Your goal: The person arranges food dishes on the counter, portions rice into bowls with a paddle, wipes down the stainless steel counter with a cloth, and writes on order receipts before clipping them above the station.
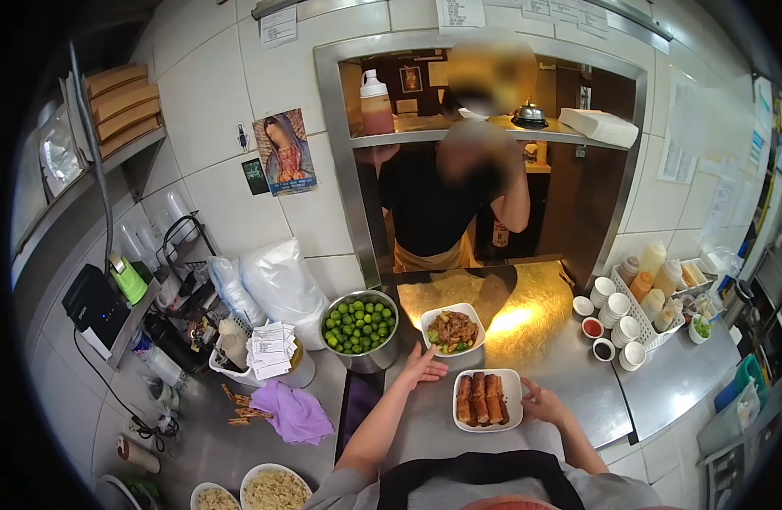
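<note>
Two bowls: white and squarish, both on the steel counter (425, 404); the meat bowl (446, 308) lies toward the far edge, below the window (344, 212), and the roll bowl (514, 399) sits nearer the close edge, in front of the person's body.
Left hand (422, 367): fingers loosely spread at the near left corner of the meat bowl; whether they touch the rim, I cannot tell.
Right hand (544, 401): fingers bent at the right side of the roll bowl; whether they pinch its rim or only rest beside it, I cannot tell.
Meat (453, 332): brown pieces with some green, piled high, so a slow, level push should suit it best.
Rolls (483, 399): browned, side by side; a jolt could shift them, so steady pressure low on the wall seems wise.
Fingertips: better kept outside both rims, clear of the food.
Pot (370, 360): filled with limes, near the counter's far left corner; the left elbow and wrist want room beside it.
Sauce cups (592, 327): toward the counter's right edge, well apart from both bowls.
</note>
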Available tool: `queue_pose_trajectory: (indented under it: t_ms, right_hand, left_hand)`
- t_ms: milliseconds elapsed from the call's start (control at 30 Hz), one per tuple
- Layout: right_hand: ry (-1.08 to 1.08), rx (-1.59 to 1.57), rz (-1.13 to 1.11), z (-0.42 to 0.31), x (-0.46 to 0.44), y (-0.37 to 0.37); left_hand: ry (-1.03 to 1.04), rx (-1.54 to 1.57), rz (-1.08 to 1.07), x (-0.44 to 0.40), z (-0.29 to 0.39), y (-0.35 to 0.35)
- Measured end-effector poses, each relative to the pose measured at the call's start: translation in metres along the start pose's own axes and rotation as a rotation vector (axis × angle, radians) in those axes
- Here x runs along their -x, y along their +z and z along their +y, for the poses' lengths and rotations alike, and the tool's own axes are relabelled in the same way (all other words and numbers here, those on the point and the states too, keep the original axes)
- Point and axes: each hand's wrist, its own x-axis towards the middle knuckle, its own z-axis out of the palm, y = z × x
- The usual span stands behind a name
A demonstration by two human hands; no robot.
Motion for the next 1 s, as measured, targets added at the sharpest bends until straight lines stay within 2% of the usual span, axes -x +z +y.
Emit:
queue_pose_trajectory:
  t_ms: [67,100,200,300,400,433,500,567,633,700,767,833,933,1000]
  right_hand:
    - [-0.069,0.202,-0.008,0.002,-0.003,-0.016]
    - [-0.075,0.264,0.059,0.001,-0.007,-0.022]
    - [-0.189,0.37,0.204,-0.028,-0.015,-0.038]
    - [-0.278,0.163,0.176,-0.081,-0.02,-0.033]
    - [-0.401,0.047,0.017,-0.122,-0.027,0.002]
    - [-0.512,0.015,-0.056,-0.13,-0.032,0.017]
    - [-0.521,0.038,-0.22,-0.155,-0.033,0.046]
    - [-0.533,0.102,-0.375,-0.188,-0.035,0.067]
    - [-0.64,0.093,-0.453,-0.215,-0.04,0.088]
    - [-0.782,0.125,-0.485,-0.242,-0.045,0.108]
    - [-0.951,0.197,-0.472,-0.267,-0.048,0.127]
    - [-1.008,0.244,-0.503,-0.286,-0.04,0.142]
    - [-1.022,0.237,-0.612,-0.301,-0.027,0.151]
    - [-0.963,0.209,-0.651,-0.293,-0.022,0.146]
  left_hand:
    - [0.012,0.057,-0.142,0.013,-0.017,-0.022]
    - [0.011,0.102,-0.206,0.023,-0.032,-0.032]
    - [0.049,0.067,-0.122,0.09,-0.062,-0.045]
    - [0.089,0.139,-0.025,0.162,-0.087,-0.057]
    - [0.12,0.058,0.154,0.211,-0.115,-0.075]
    - [0.136,-0.108,0.249,0.226,-0.116,-0.078]
    - [0.175,-0.395,0.377,0.255,-0.105,-0.079]
    - [0.201,-0.489,0.348,0.271,-0.101,-0.097]
    - [0.226,-0.539,0.34,0.287,-0.079,-0.12]
    - [0.377,-0.471,0.507,0.288,-0.061,-0.156]
    - [0.513,-0.581,0.837,0.276,-0.04,-0.2]
    - [0.672,-0.507,1.007,0.262,-0.005,-0.228]
    - [0.743,-0.463,1.076,0.221,0.023,-0.271]
    - [0.823,-0.61,1.14,0.188,0.029,-0.297]
